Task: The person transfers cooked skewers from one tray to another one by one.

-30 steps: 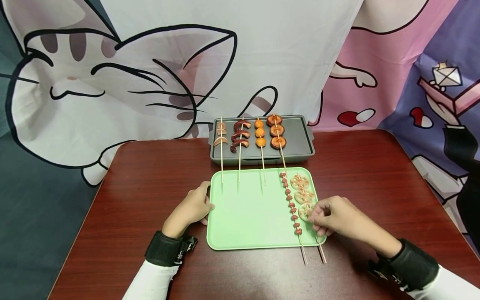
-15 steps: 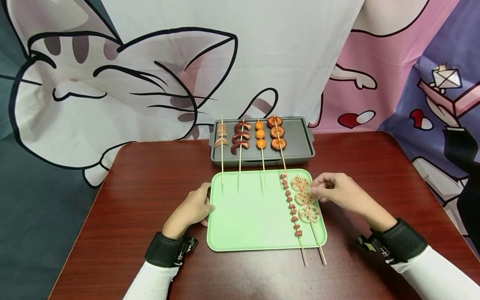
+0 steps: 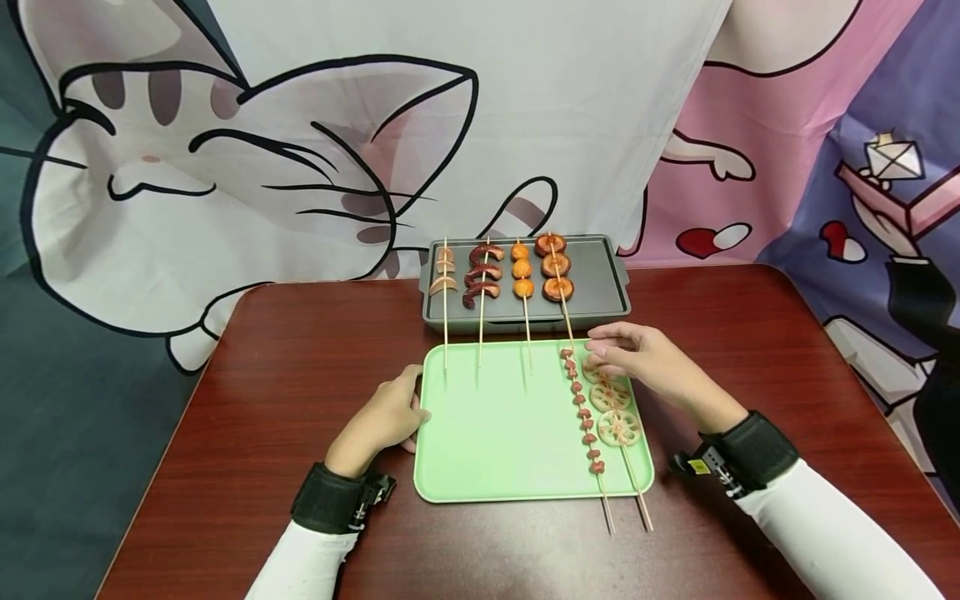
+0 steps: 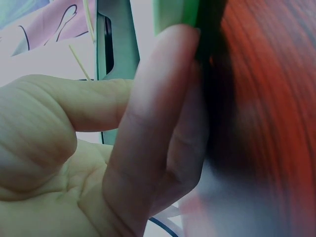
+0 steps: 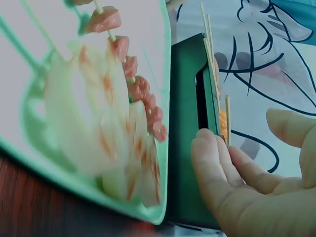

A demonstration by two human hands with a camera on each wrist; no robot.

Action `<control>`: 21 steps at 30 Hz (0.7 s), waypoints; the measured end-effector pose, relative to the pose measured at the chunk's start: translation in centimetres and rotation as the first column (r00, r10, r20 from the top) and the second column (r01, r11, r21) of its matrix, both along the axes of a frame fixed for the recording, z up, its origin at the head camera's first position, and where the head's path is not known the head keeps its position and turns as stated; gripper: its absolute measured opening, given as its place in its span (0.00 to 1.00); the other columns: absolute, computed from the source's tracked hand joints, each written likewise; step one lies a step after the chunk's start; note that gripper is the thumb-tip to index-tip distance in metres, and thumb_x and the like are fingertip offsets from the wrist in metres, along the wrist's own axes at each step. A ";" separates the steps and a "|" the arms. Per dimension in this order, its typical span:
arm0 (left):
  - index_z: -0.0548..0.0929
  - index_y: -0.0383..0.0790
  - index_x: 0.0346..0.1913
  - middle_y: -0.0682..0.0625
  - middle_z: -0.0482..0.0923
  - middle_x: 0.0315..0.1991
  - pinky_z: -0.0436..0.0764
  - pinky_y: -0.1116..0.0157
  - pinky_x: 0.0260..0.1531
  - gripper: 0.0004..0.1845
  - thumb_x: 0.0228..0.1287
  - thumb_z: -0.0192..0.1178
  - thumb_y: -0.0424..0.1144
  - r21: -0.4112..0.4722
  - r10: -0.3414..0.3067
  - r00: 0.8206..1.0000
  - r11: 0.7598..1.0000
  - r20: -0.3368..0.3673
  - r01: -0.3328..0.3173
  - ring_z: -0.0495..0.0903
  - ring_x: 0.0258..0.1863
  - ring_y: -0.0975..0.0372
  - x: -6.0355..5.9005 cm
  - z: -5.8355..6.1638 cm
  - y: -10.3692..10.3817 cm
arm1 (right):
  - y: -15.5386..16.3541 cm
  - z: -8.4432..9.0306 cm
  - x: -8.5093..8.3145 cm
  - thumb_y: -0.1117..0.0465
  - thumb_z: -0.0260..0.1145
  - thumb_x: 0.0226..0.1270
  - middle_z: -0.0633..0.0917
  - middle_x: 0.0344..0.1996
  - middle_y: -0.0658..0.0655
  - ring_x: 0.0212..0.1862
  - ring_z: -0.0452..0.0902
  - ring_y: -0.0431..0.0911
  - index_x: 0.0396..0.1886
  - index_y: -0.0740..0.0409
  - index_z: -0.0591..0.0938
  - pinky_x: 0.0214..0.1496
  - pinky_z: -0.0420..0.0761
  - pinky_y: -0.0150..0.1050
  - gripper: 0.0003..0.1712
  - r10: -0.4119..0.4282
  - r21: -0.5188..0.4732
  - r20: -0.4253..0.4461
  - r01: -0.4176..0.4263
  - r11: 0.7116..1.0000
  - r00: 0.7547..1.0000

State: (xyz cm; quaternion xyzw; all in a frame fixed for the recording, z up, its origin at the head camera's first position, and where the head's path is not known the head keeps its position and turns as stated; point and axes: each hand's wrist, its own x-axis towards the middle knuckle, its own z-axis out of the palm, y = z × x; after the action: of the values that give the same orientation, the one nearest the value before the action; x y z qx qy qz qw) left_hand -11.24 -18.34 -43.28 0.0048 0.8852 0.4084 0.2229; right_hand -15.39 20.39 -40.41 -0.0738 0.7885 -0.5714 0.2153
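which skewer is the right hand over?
The lotus-root skewer, rightmost on the green tray; the right hand covers its top slice. The other skewers lie farther left.

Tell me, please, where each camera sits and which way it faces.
Head: above the table, looking forward and down at the green tray, grey pan, both hands.
Left wrist: under the left hand, looking along its fingers touching the tray edge.
Right wrist: low beside the lotus root skewer, right hand showing.
All three share the tray.
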 end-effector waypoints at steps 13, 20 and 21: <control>0.56 0.34 0.79 0.40 0.73 0.32 0.88 0.60 0.16 0.38 0.71 0.60 0.24 -0.005 -0.002 1.000 1.000 0.005 0.002 0.82 0.15 0.55 0.0 0.1 -0.1 | -2.0 -0.9 -1.7 0.63 0.62 0.79 0.77 0.65 0.73 0.62 0.83 0.47 0.74 0.74 0.66 0.68 0.81 0.43 0.31 -0.028 -0.251 0.161 0.068 0.966 0.987; 0.56 0.33 0.79 0.40 0.73 0.31 0.87 0.60 0.16 0.38 0.71 0.61 0.24 -0.007 -0.006 1.000 1.000 0.000 0.006 0.82 0.15 0.55 0.0 0.2 0.0 | -2.7 -1.3 -2.3 0.70 0.58 0.79 0.87 0.52 0.60 0.51 0.88 0.41 0.73 0.80 0.64 0.58 0.87 0.33 0.29 -0.045 -0.338 0.199 0.112 0.934 0.979; 0.56 0.33 0.79 0.40 0.73 0.31 0.87 0.60 0.16 0.38 0.71 0.61 0.24 -0.007 -0.005 1.000 1.000 0.001 0.005 0.82 0.15 0.55 0.0 0.2 0.0 | -2.8 -1.3 -2.3 0.70 0.58 0.79 0.87 0.51 0.59 0.51 0.88 0.41 0.73 0.80 0.64 0.57 0.87 0.33 0.29 -0.045 -0.341 0.200 0.113 0.933 0.979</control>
State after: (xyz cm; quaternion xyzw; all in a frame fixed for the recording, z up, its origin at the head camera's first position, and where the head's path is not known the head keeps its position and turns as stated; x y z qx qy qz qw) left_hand -11.23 -18.33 -43.12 0.0062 0.8866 0.4045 0.2242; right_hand -17.72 17.62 -41.72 -0.0243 0.6524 -0.7153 0.2493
